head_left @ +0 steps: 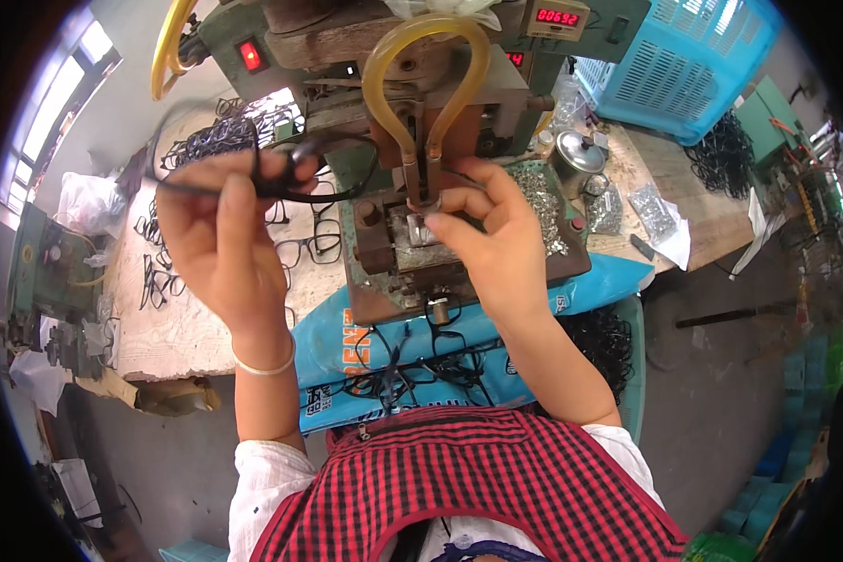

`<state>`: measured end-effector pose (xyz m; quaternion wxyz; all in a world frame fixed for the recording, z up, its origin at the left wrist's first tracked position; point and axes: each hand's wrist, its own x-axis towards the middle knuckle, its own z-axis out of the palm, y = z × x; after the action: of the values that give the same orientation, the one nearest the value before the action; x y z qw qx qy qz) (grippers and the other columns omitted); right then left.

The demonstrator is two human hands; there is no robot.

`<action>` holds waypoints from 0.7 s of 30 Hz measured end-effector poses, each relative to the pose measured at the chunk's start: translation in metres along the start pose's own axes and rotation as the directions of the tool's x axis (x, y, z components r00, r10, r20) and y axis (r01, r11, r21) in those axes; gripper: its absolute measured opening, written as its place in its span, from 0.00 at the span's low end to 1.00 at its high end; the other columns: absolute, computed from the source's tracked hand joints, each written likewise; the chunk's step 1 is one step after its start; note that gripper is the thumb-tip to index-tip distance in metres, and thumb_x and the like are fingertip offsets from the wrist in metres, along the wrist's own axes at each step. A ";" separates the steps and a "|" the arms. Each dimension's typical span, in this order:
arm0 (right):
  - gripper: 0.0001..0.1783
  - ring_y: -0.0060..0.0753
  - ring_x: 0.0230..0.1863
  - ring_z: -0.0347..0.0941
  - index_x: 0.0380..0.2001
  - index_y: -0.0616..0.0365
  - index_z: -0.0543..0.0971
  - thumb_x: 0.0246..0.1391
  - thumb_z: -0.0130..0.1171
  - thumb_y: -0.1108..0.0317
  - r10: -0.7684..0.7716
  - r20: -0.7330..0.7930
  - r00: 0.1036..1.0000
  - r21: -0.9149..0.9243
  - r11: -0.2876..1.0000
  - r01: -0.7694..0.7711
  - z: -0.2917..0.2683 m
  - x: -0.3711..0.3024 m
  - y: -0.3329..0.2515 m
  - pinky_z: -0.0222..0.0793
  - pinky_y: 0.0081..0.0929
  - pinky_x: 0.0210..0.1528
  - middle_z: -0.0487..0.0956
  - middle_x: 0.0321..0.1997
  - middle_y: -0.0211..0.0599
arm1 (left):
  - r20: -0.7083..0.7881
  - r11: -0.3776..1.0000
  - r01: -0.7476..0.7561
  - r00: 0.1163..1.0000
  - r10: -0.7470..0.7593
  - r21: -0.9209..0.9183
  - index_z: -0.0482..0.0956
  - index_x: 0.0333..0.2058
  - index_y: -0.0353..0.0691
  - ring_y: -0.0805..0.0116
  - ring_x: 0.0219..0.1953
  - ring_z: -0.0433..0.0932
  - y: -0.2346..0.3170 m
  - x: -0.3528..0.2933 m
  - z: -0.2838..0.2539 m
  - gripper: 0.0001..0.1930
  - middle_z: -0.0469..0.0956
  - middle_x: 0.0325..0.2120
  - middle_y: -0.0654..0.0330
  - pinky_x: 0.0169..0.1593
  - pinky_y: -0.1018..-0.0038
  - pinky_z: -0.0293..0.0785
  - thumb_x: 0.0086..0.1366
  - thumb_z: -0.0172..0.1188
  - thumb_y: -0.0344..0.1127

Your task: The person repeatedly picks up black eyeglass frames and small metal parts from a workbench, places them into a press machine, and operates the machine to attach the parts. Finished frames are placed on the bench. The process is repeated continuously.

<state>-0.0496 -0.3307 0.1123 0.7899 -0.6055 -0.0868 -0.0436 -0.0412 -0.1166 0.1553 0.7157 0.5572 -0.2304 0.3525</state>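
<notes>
My left hand [229, 229] grips a black eyeglass frame [320, 142], raised to the left of the bench machine and partly smeared by motion. My right hand [504, 234] is at the machine's small metal fixture [423, 229], thumb and fingers pinched together just under the tip of the upright tool. Whatever lies between those fingertips is too small or hidden to make out. A yellow hose loop [377, 84] runs down to the tool, in front of the green machine [332, 159]. Shiny metal bits [548, 211] cover the machine base beside my right hand.
Several black eyeglass frames [295, 251] lie on the wooden table left of the machine. A blue printed sack [347, 323] with more frames on it stretches below. At the right are a lidded metal pot [581, 153], bagged small parts [654, 214] and a blue crate [679, 70].
</notes>
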 end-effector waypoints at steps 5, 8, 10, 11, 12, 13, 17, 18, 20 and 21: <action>0.15 0.48 0.62 0.75 0.44 0.55 0.85 0.51 0.65 0.73 -0.276 0.020 0.961 -0.656 0.722 0.221 -0.052 0.002 0.014 0.68 0.41 0.65 0.81 0.56 0.48 | 0.469 0.923 -0.299 0.869 0.158 0.244 0.77 0.33 0.37 0.62 0.28 0.80 0.002 -0.046 0.009 0.08 0.85 0.40 0.44 0.31 0.65 0.74 0.55 0.62 0.20; 0.13 0.56 0.67 0.68 0.40 0.54 0.86 0.47 0.70 0.68 -0.392 -0.059 0.918 -0.981 0.195 0.020 -0.115 0.008 0.063 0.64 0.48 0.67 0.77 0.58 0.52 | 0.797 0.736 -0.623 0.572 0.195 0.267 0.79 0.29 0.40 0.67 0.26 0.74 -0.007 -0.053 0.018 0.09 0.84 0.46 0.52 0.26 0.72 0.71 0.46 0.67 0.29; 0.14 0.56 0.66 0.68 0.40 0.52 0.86 0.47 0.71 0.67 -0.394 -0.040 0.918 -0.986 0.163 0.027 -0.136 0.006 0.079 0.64 0.49 0.66 0.78 0.57 0.52 | 0.758 0.613 -0.774 0.494 0.426 0.161 0.78 0.34 0.39 0.67 0.28 0.75 -0.028 -0.060 0.028 0.12 0.84 0.45 0.53 0.30 0.72 0.76 0.49 0.68 0.30; 0.13 0.56 0.66 0.69 0.39 0.51 0.86 0.47 0.71 0.67 -0.396 -0.030 0.918 -0.982 0.181 0.046 -0.140 0.004 0.085 0.65 0.49 0.65 0.78 0.57 0.52 | 0.796 0.634 -0.756 0.480 0.369 0.162 0.78 0.34 0.39 0.57 0.37 0.85 -0.024 -0.060 0.028 0.11 0.85 0.41 0.53 0.38 0.66 0.86 0.50 0.68 0.28; 0.13 0.56 0.65 0.69 0.39 0.51 0.86 0.47 0.71 0.66 -0.403 -0.019 0.915 -0.978 0.198 0.067 -0.142 0.005 0.086 0.66 0.48 0.65 0.78 0.57 0.52 | 0.802 0.647 -0.747 0.476 0.361 0.152 0.77 0.34 0.39 0.56 0.38 0.86 -0.025 -0.060 0.027 0.12 0.85 0.41 0.53 0.40 0.65 0.86 0.50 0.68 0.28; 0.12 0.56 0.65 0.69 0.38 0.50 0.86 0.47 0.70 0.66 -0.411 -0.007 0.912 -0.973 0.214 0.089 -0.143 0.006 0.086 0.67 0.48 0.64 0.78 0.57 0.52 | 0.808 0.659 -0.738 0.472 0.353 0.143 0.77 0.35 0.39 0.55 0.40 0.86 -0.026 -0.060 0.026 0.12 0.85 0.41 0.53 0.41 0.64 0.87 0.50 0.68 0.28; 0.09 0.56 0.63 0.71 0.35 0.51 0.85 0.47 0.69 0.66 -0.437 -0.012 0.899 -0.977 0.198 0.084 -0.126 0.024 0.087 0.70 0.51 0.58 0.78 0.55 0.51 | 0.790 0.655 -0.738 0.494 0.362 0.162 0.76 0.35 0.39 0.65 0.34 0.80 -0.031 -0.065 0.025 0.13 0.83 0.44 0.55 0.47 0.63 0.87 0.52 0.69 0.29; 0.09 0.55 0.63 0.71 0.34 0.51 0.84 0.47 0.68 0.66 -0.446 0.013 0.895 -0.976 0.187 0.108 -0.119 0.034 0.087 0.71 0.51 0.57 0.78 0.55 0.50 | 0.781 0.669 -0.723 0.516 0.353 0.175 0.76 0.35 0.40 0.65 0.35 0.81 -0.033 -0.067 0.027 0.12 0.83 0.44 0.55 0.47 0.63 0.86 0.52 0.69 0.28; 0.09 0.55 0.63 0.71 0.34 0.51 0.83 0.46 0.68 0.67 -0.454 0.055 0.889 -0.981 0.141 0.132 -0.109 0.044 0.092 0.72 0.52 0.54 0.78 0.55 0.49 | 0.761 0.696 -0.690 0.557 0.333 0.199 0.77 0.35 0.40 0.64 0.37 0.82 -0.032 -0.073 0.028 0.11 0.84 0.44 0.56 0.48 0.63 0.86 0.52 0.68 0.28; 0.09 0.54 0.63 0.71 0.34 0.51 0.83 0.46 0.67 0.67 -0.457 0.072 0.887 -0.986 0.101 0.132 -0.110 0.051 0.100 0.72 0.53 0.54 0.78 0.55 0.49 | 0.778 0.692 -0.681 0.560 0.283 0.239 0.78 0.34 0.40 0.64 0.38 0.83 -0.026 -0.072 0.031 0.11 0.84 0.44 0.57 0.49 0.63 0.86 0.52 0.68 0.28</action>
<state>0.0268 -0.4084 -0.0009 0.1925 -0.9248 -0.0571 -0.3232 -0.0653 -0.1671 0.0951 0.2663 0.7259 -0.5244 0.3567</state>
